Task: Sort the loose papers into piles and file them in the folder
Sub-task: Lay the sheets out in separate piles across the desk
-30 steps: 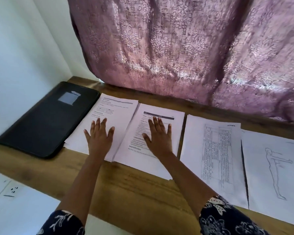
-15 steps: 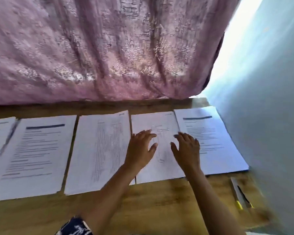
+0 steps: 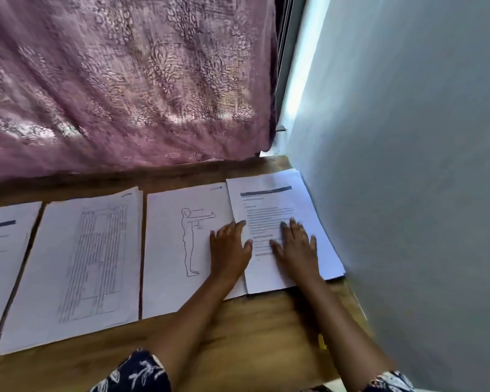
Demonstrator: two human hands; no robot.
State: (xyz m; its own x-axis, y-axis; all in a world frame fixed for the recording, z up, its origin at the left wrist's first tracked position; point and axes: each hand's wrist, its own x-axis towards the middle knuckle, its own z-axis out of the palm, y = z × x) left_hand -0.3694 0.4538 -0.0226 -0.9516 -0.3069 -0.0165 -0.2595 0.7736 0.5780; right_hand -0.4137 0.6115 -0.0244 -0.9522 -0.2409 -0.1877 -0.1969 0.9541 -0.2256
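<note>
Piles of white papers lie side by side on a wooden desk (image 3: 255, 326). Rightmost is a text pile with a dark header bar (image 3: 269, 205), pressed against the wall. Left of it lies a sheet with a standing figure outline (image 3: 176, 250), then a table-print pile (image 3: 77, 267), then another text pile (image 3: 3, 250) cut off at the left edge. My left hand (image 3: 228, 247) rests flat where the figure sheet and the rightmost pile meet. My right hand (image 3: 296, 247) lies flat on the rightmost pile, fingers spread. The folder is out of view.
A pink patterned curtain (image 3: 125, 80) hangs behind the desk. A grey wall (image 3: 408, 165) closes the right side, tight against the last pile. A yellow object (image 3: 321, 341) shows beside my right forearm near the desk's front edge.
The view has swung right from the folder end to the desk's wall end. Both hands moved from the two left piles across to the rightmost pile.
</note>
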